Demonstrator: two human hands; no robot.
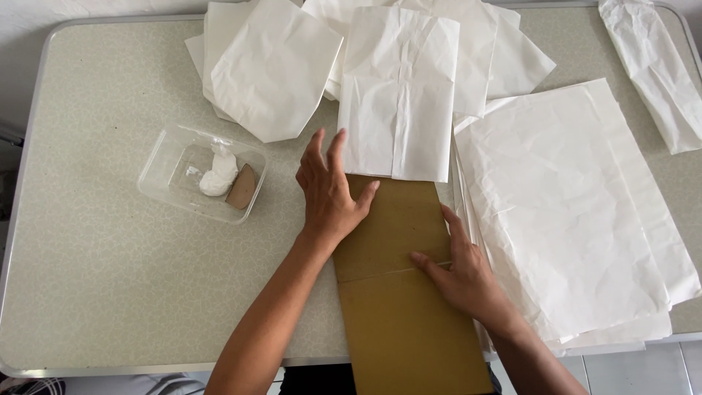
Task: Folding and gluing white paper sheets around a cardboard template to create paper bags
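A long brown cardboard board (398, 292) lies on the table and juts over its front edge. My left hand (329, 194) rests flat at the board's upper left corner, fingers spread toward a folded white paper bag (398, 110) that overlaps the board's far end. My right hand (457, 267) presses flat on the board's right edge, beside a crease line. Neither hand grips anything.
A stack of flat white paper sheets (578, 212) lies right of the board. Several folded white bags (274, 69) are heaped at the back. A clear plastic tub (170, 157) with white paste and a brown scraper stands left. The speckled table (110, 278) has a metal rim.
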